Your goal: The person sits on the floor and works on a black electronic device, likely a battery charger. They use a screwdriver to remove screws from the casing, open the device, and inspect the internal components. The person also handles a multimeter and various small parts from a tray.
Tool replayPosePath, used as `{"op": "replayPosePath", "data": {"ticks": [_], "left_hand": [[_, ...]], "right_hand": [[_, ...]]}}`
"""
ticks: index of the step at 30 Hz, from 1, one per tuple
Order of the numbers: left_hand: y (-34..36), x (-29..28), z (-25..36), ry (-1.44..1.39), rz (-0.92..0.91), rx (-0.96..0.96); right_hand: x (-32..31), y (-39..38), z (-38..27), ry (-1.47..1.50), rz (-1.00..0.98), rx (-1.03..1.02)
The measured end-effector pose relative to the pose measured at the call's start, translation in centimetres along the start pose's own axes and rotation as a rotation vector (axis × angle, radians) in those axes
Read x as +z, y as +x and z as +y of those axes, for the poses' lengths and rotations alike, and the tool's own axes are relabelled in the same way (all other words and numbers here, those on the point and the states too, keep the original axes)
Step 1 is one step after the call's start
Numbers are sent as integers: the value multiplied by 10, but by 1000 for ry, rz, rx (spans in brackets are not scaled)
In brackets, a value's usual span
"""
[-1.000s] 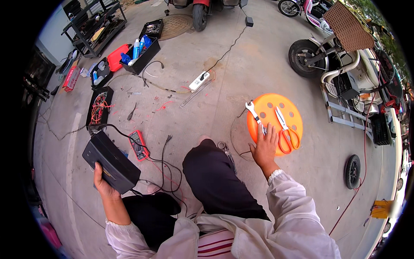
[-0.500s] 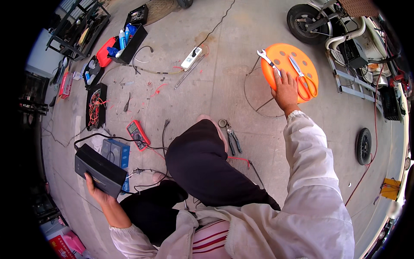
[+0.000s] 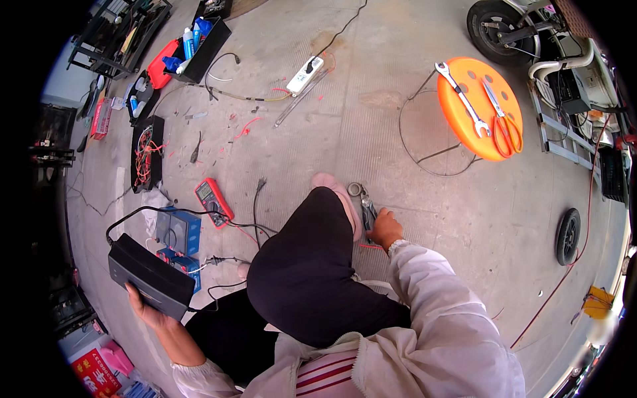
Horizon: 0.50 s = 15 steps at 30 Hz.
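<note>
My left hand (image 3: 149,308) grips the lower side of a black power adapter (image 3: 151,270), fingers under it and cables running from both ends. On the floor by my pink shoe, my right hand (image 3: 385,229) closes round the handles of a pair of pliers (image 3: 367,207), whose jaws point away from me. A roll of tape (image 3: 355,189) lies just beyond the jaws. Beneath the adapter's cable sits a red multimeter (image 3: 213,202), and next to it are blue boxes (image 3: 179,231). An open-end wrench (image 3: 462,99) and orange-handled scissors (image 3: 502,123) rest on the orange stool (image 3: 458,123).
A white power strip (image 3: 305,76) lies ahead with its cord stretching away. Black bins, one with red wires (image 3: 147,156), another with bottles (image 3: 199,56), line the left. A scooter (image 3: 570,66), a ladder (image 3: 564,136) and a loose wheel (image 3: 568,236) are on the right.
My right hand has left the wrench on the stool and come down, nearer me, to the pliers on the floor. The left hand keeps hold of the adapter, and the view has shifted slightly.
</note>
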<state>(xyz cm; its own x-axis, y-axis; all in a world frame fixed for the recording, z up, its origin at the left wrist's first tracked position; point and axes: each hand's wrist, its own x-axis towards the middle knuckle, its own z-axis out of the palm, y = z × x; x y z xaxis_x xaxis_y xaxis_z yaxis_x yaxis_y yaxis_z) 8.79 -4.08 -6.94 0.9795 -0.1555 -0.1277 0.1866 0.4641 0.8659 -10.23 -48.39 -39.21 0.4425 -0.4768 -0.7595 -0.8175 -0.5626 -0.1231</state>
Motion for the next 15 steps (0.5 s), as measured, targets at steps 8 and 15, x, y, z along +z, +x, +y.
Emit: {"op": "replayPosePath", "data": {"ticks": [8,15], "left_hand": [[6,-7,1,-4,65,28],[-4,-15,6,-69,98,18]], "right_hand": [[52,54,2,-8,149,50],[0,43,-4,-116,456,-101]]}}
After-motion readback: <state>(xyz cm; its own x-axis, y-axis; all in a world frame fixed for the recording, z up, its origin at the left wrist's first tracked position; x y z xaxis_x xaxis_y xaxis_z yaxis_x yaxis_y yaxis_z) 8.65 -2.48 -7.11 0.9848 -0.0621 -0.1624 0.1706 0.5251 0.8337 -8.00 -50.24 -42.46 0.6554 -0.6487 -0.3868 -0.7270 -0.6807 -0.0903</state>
